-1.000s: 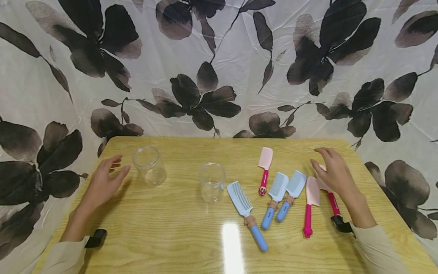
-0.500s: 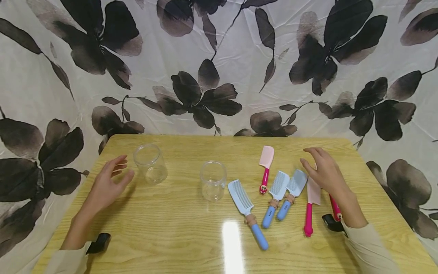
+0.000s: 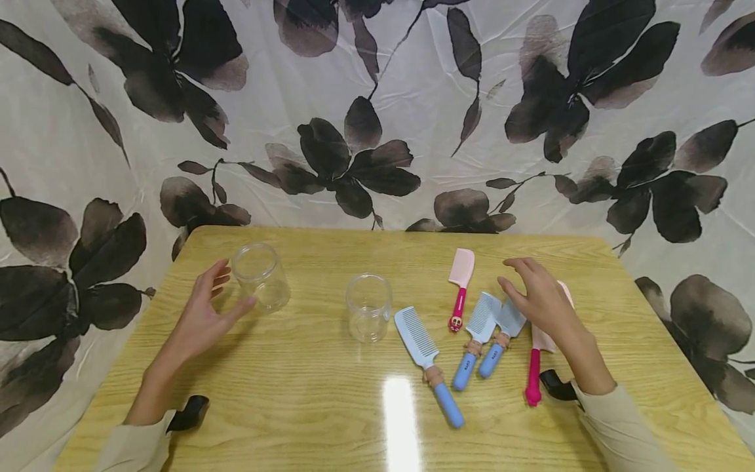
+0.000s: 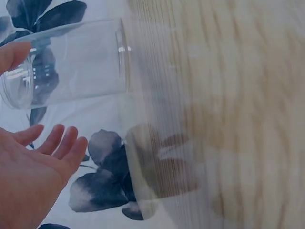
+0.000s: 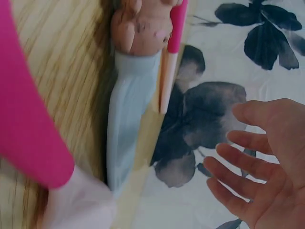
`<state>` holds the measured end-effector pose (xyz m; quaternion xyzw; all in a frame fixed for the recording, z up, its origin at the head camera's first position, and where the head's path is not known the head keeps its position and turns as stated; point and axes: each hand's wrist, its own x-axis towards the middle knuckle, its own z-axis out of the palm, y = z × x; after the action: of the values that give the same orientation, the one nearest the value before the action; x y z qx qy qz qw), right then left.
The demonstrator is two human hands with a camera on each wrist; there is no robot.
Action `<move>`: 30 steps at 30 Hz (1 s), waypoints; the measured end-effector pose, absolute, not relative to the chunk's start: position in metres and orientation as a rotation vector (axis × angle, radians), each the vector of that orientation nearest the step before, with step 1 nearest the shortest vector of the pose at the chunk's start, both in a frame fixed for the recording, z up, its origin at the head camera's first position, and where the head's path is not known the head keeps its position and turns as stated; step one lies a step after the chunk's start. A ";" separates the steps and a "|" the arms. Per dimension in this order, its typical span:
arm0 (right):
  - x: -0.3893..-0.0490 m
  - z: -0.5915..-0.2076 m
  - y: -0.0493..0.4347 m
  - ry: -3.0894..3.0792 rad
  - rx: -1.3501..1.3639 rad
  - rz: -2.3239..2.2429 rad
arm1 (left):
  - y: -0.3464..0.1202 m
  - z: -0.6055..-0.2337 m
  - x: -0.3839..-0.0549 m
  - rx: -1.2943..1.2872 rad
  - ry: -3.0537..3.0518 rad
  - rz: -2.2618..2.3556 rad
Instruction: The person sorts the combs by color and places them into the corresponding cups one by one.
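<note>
My left hand (image 3: pixel 206 311) is beside a clear round jar (image 3: pixel 259 278) at the back left, thumb and fingers spread and holding nothing. In the left wrist view the jar (image 4: pixel 78 67) lies between the thumb and the other fingers, with no grip on it. My right hand (image 3: pixel 539 298) hovers over the combs at the right, its fingers loosely bent and holding nothing. Beneath it lie a blue comb (image 3: pixel 510 319) and a pink comb with a magenta handle (image 3: pixel 533 377), both partly hidden. Behind these, another pink comb edge (image 3: pixel 567 293) shows.
A second clear jar (image 3: pixel 368 308) stands near the middle of the wooden table (image 3: pixel 283 393). Right of it lie two blue combs, one long (image 3: pixel 427 360) and one short (image 3: pixel 478 337). A pink comb (image 3: pixel 460 288) lies behind them. Floral cloth (image 3: pixel 377 131) hangs beyond the table.
My left hand has moved right, closer to the left jar. The right hand has moved left from over the pink combs toward the blue ones. Jars and combs stay in place.
</note>
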<state>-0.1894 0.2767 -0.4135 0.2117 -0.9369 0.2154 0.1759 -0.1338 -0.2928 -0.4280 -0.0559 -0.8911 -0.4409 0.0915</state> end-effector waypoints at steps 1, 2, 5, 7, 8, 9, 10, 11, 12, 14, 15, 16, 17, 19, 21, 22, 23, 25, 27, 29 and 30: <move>-0.189 -0.414 0.274 -2.662 0.605 0.611 | -0.292 -0.428 -0.134 -0.159 -2.647 -1.319; -0.189 -0.414 0.271 -2.666 0.611 0.611 | -0.290 -0.428 -0.135 -0.153 -2.644 -1.325; -0.187 -0.414 0.263 -2.677 0.629 0.610 | -0.288 -0.429 -0.137 -0.147 -2.631 -1.327; -0.185 -0.414 0.258 -2.686 0.640 0.605 | -0.287 -0.431 -0.139 -0.148 -2.620 -1.334; -0.184 -0.414 0.256 -2.688 0.648 0.604 | -0.286 -0.431 -0.140 -0.149 -2.613 -1.338; -0.183 -0.414 0.253 -2.693 0.654 0.602 | -0.285 -0.432 -0.141 -0.151 -2.608 -1.343; -0.182 -0.414 0.251 -2.698 0.662 0.599 | -0.285 -0.432 -0.142 -0.152 -2.605 -1.349; -0.181 -0.414 0.248 -2.701 0.673 0.594 | -0.284 -0.433 -0.143 -0.152 -2.603 -1.354; -0.180 -0.415 0.246 -2.704 0.684 0.590 | -0.284 -0.433 -0.144 -0.150 -2.600 -1.361; -0.178 -0.415 0.241 -2.711 0.711 0.587 | -0.283 -0.433 -0.145 -0.146 -2.597 -1.372; -0.176 -0.415 0.238 -2.716 0.721 0.584 | -0.283 -0.433 -0.146 -0.144 -2.597 -1.377; -0.175 -0.416 0.236 -2.720 0.733 0.585 | -0.282 -0.433 -0.147 -0.145 -2.596 -1.382; -0.173 -0.416 0.234 -2.721 0.747 0.588 | -0.282 -0.433 -0.147 -0.146 -2.594 -1.390; -0.169 -0.416 0.229 -2.725 0.772 0.599 | -0.281 -0.433 -0.148 -0.147 -2.591 -1.399; -0.166 -0.417 0.224 -2.721 0.800 0.603 | -0.280 -0.434 -0.149 -0.153 -2.582 -1.412; -0.165 -0.418 0.222 -2.716 0.818 0.608 | -0.280 -0.434 -0.150 -0.155 -2.578 -1.418; -0.163 -0.418 0.219 -2.710 0.834 0.607 | -0.279 -0.434 -0.150 -0.157 -2.573 -1.424; -0.161 -0.419 0.215 -2.700 0.865 0.600 | -0.279 -0.436 -0.151 -0.159 -2.565 -1.434; -0.158 -0.420 0.210 -2.696 0.885 0.598 | -0.278 -0.436 -0.152 -0.160 -2.562 -1.446; -0.155 -0.420 0.206 -2.699 0.903 0.589 | -0.278 -0.436 -0.152 -0.160 -2.564 -1.456; -0.153 -0.421 0.203 -2.703 0.912 0.587 | -0.278 -0.436 -0.152 -0.161 -2.565 -1.461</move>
<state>-0.1527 0.2035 -0.4206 0.3111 -0.9220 0.2003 0.1143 -0.1522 -0.2779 -0.4364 -0.0542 -0.8640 -0.4921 0.0924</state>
